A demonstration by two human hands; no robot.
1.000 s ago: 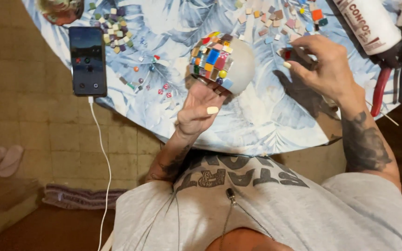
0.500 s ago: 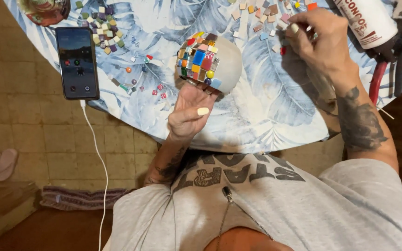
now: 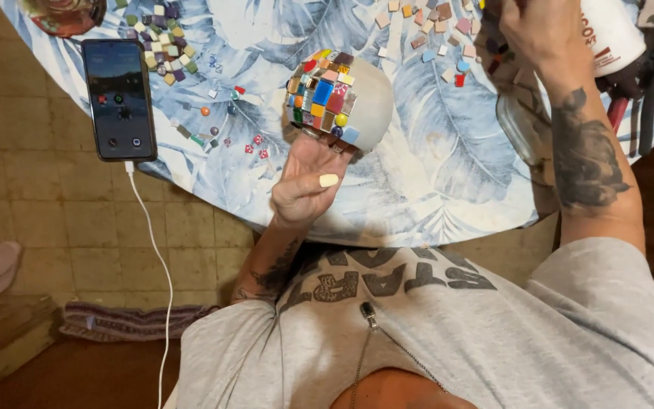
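Mosaic pot (image 3: pixel 346 98): a rounded pale pot, half covered in bright little tiles, held up over the leaf-print tablecloth (image 3: pixel 433 174).
Left hand (image 3: pixel 308 178): cupped under the pot, fingers closed on its tiled side.
Right hand (image 3: pixel 543 34): reaching to the far edge of the table among loose tiles (image 3: pixel 433 30); whether it pinches anything, I cannot tell.
Phone (image 3: pixel 119 98): lying flat at the left, white cable (image 3: pixel 157 257) trailing down.
Bottle (image 3: pixel 607 34): white, just beside the right hand.
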